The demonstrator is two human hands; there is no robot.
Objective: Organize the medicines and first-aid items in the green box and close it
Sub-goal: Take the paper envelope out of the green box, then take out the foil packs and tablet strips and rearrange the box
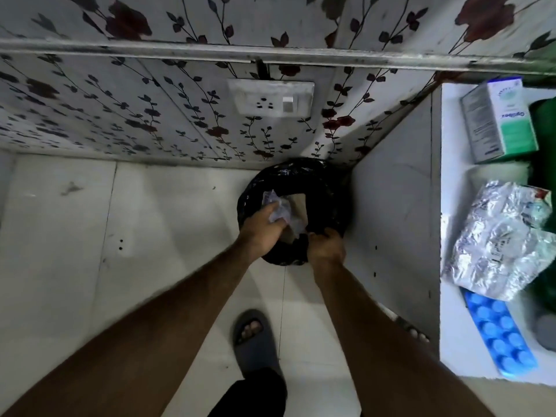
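Head view: left hand (261, 233) clutches crumpled wrapper (278, 207) over bin (328, 191).

Bin liner (270, 188) black; wall (120, 109) white, dark floral vines; blister pack (499, 332) blue; foil strips (493, 242) silver; carton (499, 121) white-green.

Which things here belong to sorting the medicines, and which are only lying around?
Part of the job:
- green-and-white medicine carton
- crumpled foil blister strips
- blue blister pack
- crumpled wrapper in the left hand
- bin with black liner, its edge held by the right hand

Just there:
- wall socket
- grey slipper
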